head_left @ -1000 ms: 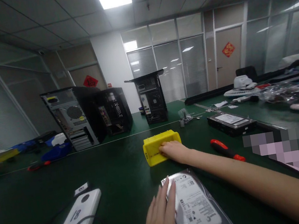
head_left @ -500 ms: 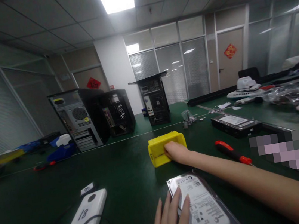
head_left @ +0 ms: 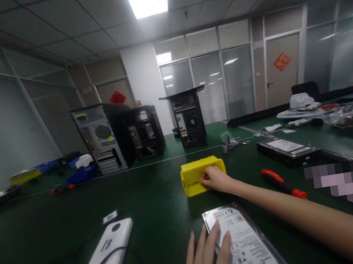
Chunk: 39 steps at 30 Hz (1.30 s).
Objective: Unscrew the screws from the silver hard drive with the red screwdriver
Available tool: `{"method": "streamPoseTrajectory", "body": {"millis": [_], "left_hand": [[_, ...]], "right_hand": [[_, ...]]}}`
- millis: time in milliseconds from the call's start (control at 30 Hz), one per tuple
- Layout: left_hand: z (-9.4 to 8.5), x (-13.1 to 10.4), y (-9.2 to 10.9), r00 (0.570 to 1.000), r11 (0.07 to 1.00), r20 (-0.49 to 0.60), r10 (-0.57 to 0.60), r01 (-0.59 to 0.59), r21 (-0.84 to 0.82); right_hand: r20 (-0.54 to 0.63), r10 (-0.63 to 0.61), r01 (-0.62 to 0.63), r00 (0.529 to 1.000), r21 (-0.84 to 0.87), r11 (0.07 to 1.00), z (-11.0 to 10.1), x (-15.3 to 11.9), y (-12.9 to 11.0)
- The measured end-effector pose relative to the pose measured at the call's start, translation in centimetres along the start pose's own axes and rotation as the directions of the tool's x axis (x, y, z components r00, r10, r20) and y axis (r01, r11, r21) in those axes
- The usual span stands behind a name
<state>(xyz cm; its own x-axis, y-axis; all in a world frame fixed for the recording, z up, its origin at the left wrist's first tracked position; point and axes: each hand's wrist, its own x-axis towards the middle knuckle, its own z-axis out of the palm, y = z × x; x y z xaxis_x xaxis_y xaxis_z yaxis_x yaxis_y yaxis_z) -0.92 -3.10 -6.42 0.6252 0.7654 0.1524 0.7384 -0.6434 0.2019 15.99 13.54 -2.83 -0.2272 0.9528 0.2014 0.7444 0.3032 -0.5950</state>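
Observation:
A silver hard drive (head_left: 248, 245) with a white label lies on the green table (head_left: 162, 250). My left hand (head_left: 207, 258) rests on its left edge, fingers spread. Beyond the drive stands a yellow bin (head_left: 190, 175), its opening facing me, with small pieces inside. My right hand (head_left: 215, 179) reaches into the right part of this bin, fingers pinched together; what they hold, if anything, is too small to make out. A red and black screwdriver (head_left: 283, 184) lies right of my right forearm.
Three computer cases (head_left: 105, 136) stand at the back. A white power strip (head_left: 104, 259) with a black cable lies at the left front. Another hard drive (head_left: 286, 150) is at the right, near a small plastic bag (head_left: 228, 140). Clear plastic bags and a white device (head_left: 301, 103) lie farther right.
The view has shifted slightly, so the scene sits farther right. My right hand has drawn back a little inside the yellow bin, its fingers pinched. My left hand stays on the drive.

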Motion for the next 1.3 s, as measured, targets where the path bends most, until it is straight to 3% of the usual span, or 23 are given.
{"method": "streamPoseTrajectory", "body": {"millis": [133,333,467,600,667,767,867,967,1033,1167,1300], "left_hand": [[1.4,0.3,-0.7,1.0,1.0,-0.006,0.013,-0.013,0.009],[3.6,1.1,-2.2,0.997,0.997,0.069,0.045,-0.05,0.066],[3.7,0.9,-1.8,0.999,0.996,0.009,0.053,-0.054,0.072],[2.6,0.3,-1.1,0.999,0.995,-0.015,0.041,-0.039,0.093],[1.6,0.0,-1.0,0.999,0.993,-0.02,0.046,-0.043,0.11],[-0.5,-0.1,-1.0,0.987,0.983,0.07,0.147,-0.154,0.097],[-2.8,0.3,-0.9,0.989,0.988,0.026,0.143,-0.144,0.052],[-4.7,1.0,-0.9,0.985,1.0,-0.171,-0.013,0.009,-0.022],[-5.6,1.6,-1.3,0.962,0.989,-0.231,-0.146,0.14,-0.042],[-6.1,2.7,-2.3,0.946,0.966,-0.202,-0.253,0.237,-0.099],[-5.5,3.0,-2.6,0.956,0.974,-0.187,-0.225,0.218,-0.055]], "right_hand": [[0.06,0.06,-0.072,0.996,0.225,0.972,-0.6,-0.3,-0.6],[0.34,0.065,-0.246,0.938,0.521,0.817,-2.5,-3.0,-2.3],[0.472,0.07,-0.41,0.879,0.674,0.614,-3.1,-5.3,-2.7],[0.297,0.043,-0.236,0.954,0.657,0.716,-1.8,-6.4,-2.7],[0.242,0.006,-0.165,0.97,0.641,0.75,-0.8,-6.5,-2.6],[0.281,-0.009,-0.188,0.96,0.663,0.725,0.1,-6.4,-2.4],[0.317,-0.027,-0.214,0.948,0.698,0.683,0.3,-6.3,-2.2],[0.307,-0.024,-0.195,0.951,0.661,0.725,0.2,-6.5,-2.1],[0.298,-0.03,-0.171,0.954,0.625,0.761,0.2,-6.6,-2.1],[0.276,-0.064,-0.111,0.959,0.573,0.812,0.4,-6.8,-2.3],[0.247,-0.1,-0.058,0.964,0.56,0.826,0.5,-6.9,-2.3]]}}
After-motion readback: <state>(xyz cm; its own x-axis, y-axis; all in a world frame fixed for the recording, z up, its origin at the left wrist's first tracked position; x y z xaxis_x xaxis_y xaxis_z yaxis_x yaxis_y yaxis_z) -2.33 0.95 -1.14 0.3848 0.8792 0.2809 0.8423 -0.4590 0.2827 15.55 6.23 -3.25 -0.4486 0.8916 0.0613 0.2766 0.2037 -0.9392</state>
